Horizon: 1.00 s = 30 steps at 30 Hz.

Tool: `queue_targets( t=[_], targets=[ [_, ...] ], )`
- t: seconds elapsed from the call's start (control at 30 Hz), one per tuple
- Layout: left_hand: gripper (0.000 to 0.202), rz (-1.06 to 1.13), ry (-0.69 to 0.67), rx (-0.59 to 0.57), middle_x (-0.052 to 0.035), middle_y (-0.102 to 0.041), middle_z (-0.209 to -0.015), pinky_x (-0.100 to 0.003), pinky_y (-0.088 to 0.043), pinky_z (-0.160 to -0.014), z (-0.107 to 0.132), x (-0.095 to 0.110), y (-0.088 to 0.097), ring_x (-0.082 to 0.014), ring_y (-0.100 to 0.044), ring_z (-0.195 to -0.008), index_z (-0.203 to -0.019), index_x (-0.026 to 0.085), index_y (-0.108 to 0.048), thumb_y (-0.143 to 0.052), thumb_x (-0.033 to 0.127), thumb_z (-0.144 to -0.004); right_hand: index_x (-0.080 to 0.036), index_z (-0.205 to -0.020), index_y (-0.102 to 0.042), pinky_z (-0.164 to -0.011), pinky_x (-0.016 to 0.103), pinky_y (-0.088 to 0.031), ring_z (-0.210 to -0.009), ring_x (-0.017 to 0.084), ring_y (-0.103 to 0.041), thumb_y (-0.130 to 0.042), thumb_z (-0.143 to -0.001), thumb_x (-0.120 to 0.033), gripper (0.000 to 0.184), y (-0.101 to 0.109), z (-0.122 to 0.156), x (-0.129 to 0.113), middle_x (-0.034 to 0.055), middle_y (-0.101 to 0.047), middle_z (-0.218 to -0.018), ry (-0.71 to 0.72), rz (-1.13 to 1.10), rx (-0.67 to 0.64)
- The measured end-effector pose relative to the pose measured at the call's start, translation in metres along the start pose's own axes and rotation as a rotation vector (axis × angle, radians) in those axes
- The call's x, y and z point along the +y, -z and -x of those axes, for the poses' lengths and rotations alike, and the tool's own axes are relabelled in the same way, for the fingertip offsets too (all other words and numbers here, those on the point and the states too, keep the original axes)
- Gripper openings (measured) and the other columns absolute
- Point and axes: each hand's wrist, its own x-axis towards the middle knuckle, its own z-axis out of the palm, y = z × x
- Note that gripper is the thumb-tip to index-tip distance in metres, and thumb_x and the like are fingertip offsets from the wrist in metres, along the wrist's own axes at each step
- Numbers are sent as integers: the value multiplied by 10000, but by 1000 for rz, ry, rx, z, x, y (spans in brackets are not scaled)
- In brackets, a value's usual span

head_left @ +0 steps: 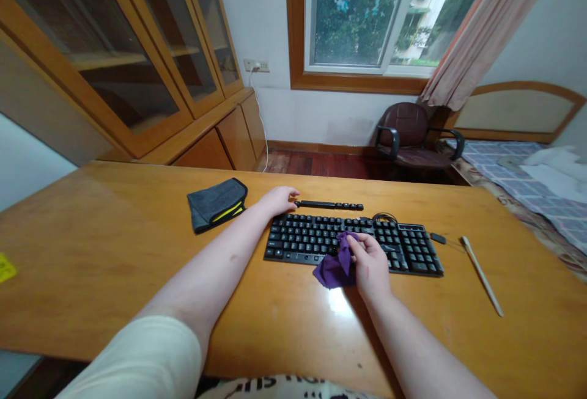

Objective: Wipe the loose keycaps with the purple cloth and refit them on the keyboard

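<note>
My right hand (370, 259) pinches a crumpled purple cloth (337, 267), part of which hangs over the front edge of a black keyboard (302, 237). The keyboard lies flat on the desk, and its bottom row shows a gap without keycaps. Behind it, a line of loose black keycaps with a space bar (317, 204) rests on the wood. My left hand (280, 200) is at the left end of that line, fingers apart; whether a fingertip touches a keycap I cannot tell.
A folded grey cloth with yellow lining (215, 203) lies left on the desk (275, 325). To the right are a small black plug (438, 238) and a thin wooden-handled brush (482, 277). Beyond stand a cabinet (206, 118), a chair (406, 133) and a bed (509, 173).
</note>
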Motion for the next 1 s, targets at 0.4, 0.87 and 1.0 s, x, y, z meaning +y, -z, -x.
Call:
queue_targets(
  t=[0.4, 0.87, 1.0],
  targets=[
    [328, 266, 31, 187, -71, -671, -878, -300, -470, -767, 21, 7, 4, -178, -614, -810, -979, 150, -636, -647, 247, -667, -194, -833, -630, -636, 267, -448, -682, 147, -575, -640, -716, -349, 195, 1, -2, 1, 11, -639, -743, 97, 73, -22],
    [290, 689, 75, 217, -9, -665, -751, -280, -501, -692, 138, 102, -37, -157, -618, -713, -810, 179, -648, -757, 221, -545, -260, -873, -698, -778, 357, -468, -870, 208, -564, -598, -743, -295, 168, -1, 8, -7, 51, -617, -893, 363, 268, -230],
    [175, 660, 84, 279, -4, -662, -731, -286, -501, -684, 139, 98, -42, -151, -613, -693, -755, 174, -644, -709, 172, -592, -285, -975, -672, -652, 328, -514, -843, 209, -575, -616, -723, -317, 259, -2, 9, -9, 58, -585, -967, 239, 228, -463]
  ],
)
